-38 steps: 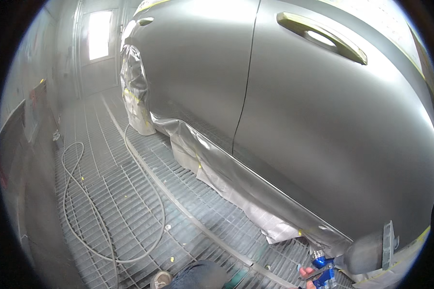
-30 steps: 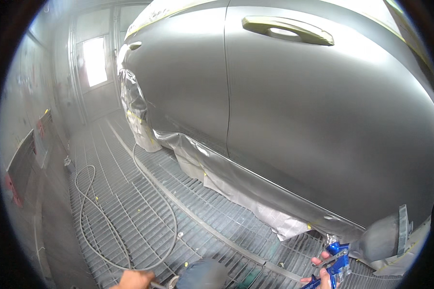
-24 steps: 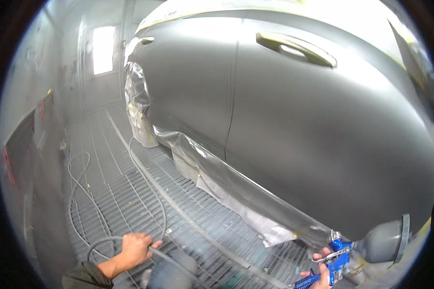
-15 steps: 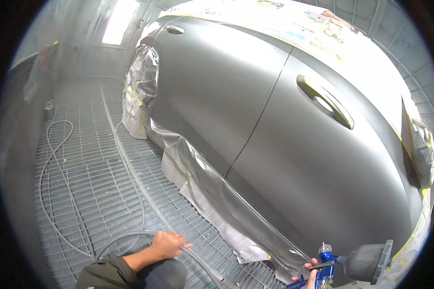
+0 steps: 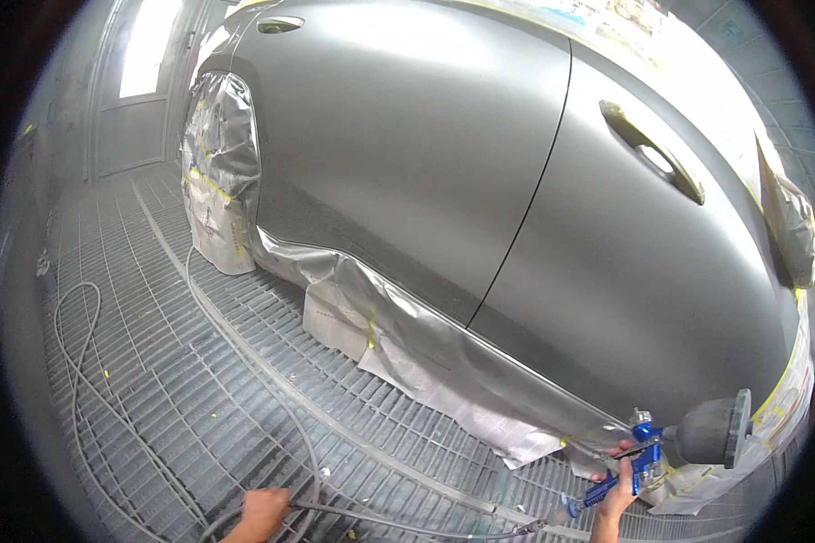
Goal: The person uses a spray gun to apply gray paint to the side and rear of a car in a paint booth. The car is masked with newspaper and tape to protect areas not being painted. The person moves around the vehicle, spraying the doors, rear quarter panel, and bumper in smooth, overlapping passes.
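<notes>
My right hand (image 5: 614, 498) grips a blue spray gun (image 5: 645, 460) at the lower right, with fingers at its trigger. A dark grey paint cup (image 5: 708, 434) is fitted to the gun, beside the lower edge of a grey car's front door (image 5: 643, 271). At the bottom, my left hand (image 5: 263, 514) is closed round a grey air hose (image 5: 380, 522), which runs right to the gun's handle. Whether the trigger is pulled I cannot tell, and no spray shows.
Silvery masking film (image 5: 222, 172) covers the rear wheel, and masking sheeting (image 5: 417, 380) hangs along the sill. Taped door handles (image 5: 652, 154) stick out from the panels. More hose (image 5: 81, 362) lies looped on the floor grating (image 5: 199, 362). A door (image 5: 140, 100) stands at the far left.
The view has shifted and tilted. My right hand and the spray gun sit higher and farther right in the picture. My left hand, still on the hose, sits lower and farther left.
</notes>
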